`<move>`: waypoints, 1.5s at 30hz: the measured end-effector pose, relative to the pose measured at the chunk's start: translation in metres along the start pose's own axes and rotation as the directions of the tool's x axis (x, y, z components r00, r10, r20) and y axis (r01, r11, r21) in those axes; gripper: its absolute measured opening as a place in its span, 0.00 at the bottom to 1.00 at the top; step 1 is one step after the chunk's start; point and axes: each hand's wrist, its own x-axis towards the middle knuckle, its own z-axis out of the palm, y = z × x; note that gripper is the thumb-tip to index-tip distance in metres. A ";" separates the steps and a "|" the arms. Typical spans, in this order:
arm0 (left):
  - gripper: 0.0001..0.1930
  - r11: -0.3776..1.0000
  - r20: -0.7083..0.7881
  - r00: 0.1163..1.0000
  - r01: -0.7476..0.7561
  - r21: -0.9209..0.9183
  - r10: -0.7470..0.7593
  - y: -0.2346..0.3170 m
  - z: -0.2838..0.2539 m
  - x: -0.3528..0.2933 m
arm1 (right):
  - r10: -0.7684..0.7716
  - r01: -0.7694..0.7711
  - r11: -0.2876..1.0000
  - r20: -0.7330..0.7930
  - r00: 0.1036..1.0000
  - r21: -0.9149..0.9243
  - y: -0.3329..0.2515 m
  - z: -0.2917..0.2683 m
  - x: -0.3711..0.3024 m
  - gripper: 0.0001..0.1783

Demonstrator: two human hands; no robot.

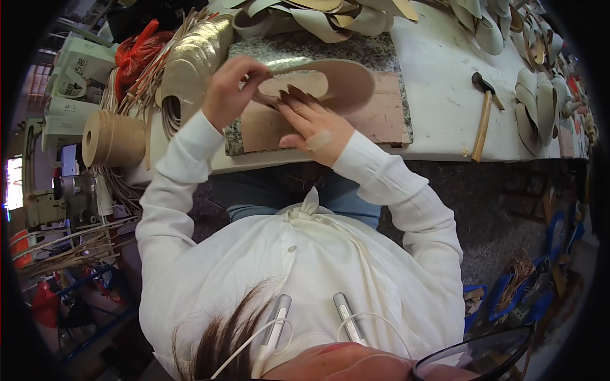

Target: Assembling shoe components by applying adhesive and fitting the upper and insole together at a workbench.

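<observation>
A beige-brown shoe upper (352, 86) with a wide opening lies over a pinkish-tan board (389, 111). Its rounded end points right. At its left end my left hand (234, 86) is closed in a pinch, with the fingertips at the edge of the upper. My right hand (321, 130) lies across the near side of the opening, its fingers stretched out and close together, thumb apart. It rests on the upper without gripping it, and a plaster-like patch (319, 140) sits on its back. Under the board is a speckled granite slab (238, 136).
A hammer (484, 114) lies right of the slab. More shoe uppers (537, 105) are piled at the right and the back (324, 19). On the left stand a roll of brown tape (114, 138), stacked shiny gold pieces (194, 63), thin strips and a red plastic bag (140, 54).
</observation>
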 end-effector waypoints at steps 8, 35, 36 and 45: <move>0.24 0.967 -0.017 0.971 0.237 0.094 -0.237 -0.013 0.021 -0.068 | 0.083 -0.061 0.991 0.190 0.978 -0.117 0.017 0.021 -0.004 0.50; 0.32 0.439 0.293 0.767 0.586 -0.681 -0.570 -0.004 0.008 -0.074 | 0.336 -0.351 0.911 0.102 0.936 0.217 0.024 0.064 0.035 0.20; 0.33 0.421 0.333 0.742 0.626 -0.657 -0.582 -0.002 0.004 -0.075 | 0.281 -0.287 0.932 0.061 0.958 0.221 0.021 0.059 0.036 0.19; 0.37 0.368 0.397 0.764 0.610 -0.702 -0.509 -0.004 0.007 -0.078 | 0.022 -0.026 1.000 -0.253 0.967 -0.013 -0.006 0.052 0.035 0.22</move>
